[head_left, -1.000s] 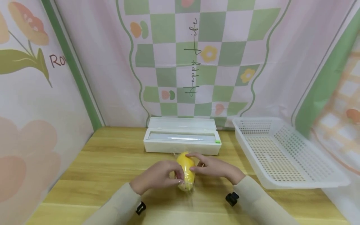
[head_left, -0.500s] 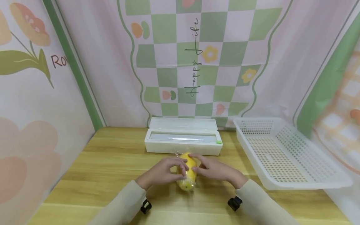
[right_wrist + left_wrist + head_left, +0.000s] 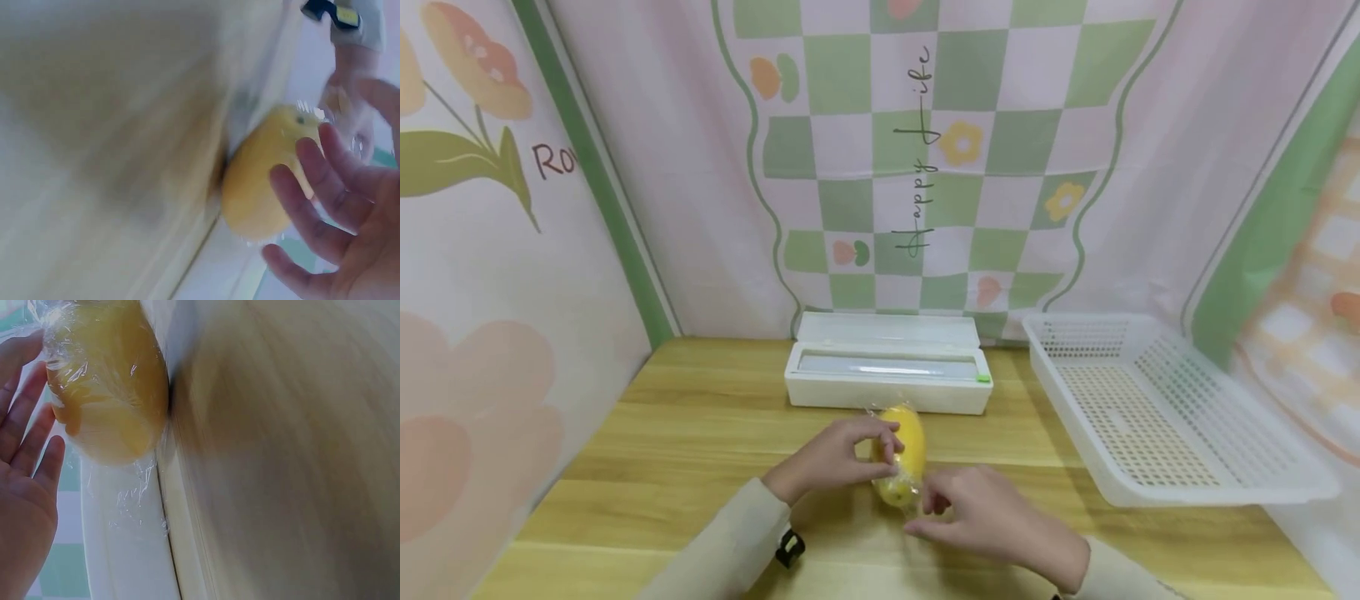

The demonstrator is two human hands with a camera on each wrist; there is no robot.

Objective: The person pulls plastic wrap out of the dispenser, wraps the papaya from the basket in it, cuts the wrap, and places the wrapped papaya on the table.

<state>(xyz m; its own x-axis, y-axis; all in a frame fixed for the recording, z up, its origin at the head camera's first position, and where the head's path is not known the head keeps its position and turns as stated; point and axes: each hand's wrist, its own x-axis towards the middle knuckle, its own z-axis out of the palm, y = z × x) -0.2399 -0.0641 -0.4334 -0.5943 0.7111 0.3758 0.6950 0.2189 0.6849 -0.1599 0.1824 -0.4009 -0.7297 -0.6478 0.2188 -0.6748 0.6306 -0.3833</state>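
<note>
A yellow mango [image 3: 913, 442] in clear cling film lies lengthwise on the wooden table. Its film is crinkled at both ends, and in the left wrist view the wrapped mango [image 3: 112, 387] shows loose film past its rounded end. My left hand [image 3: 842, 454] rests on the mango's left side; the left wrist view shows its fingers [image 3: 28, 425] fairly straight against the film. Beside the near end of the mango is my right hand [image 3: 985, 512], thumb and fingers apart. In the right wrist view its loosely bent fingers [image 3: 325, 212] overlap the mango [image 3: 253, 181].
Behind the mango stands a long white cling film box [image 3: 887, 396], lid raised, with a roll inside and a green piece at its right end. A white perforated basket [image 3: 1075, 433] sits at the right. Patterned cloth [image 3: 835, 150] hangs behind the wooden table [image 3: 685, 433].
My right hand has left the far right side of the mango and come down to its near end. The left hand shifted slightly right and up the mango, then stayed there.
</note>
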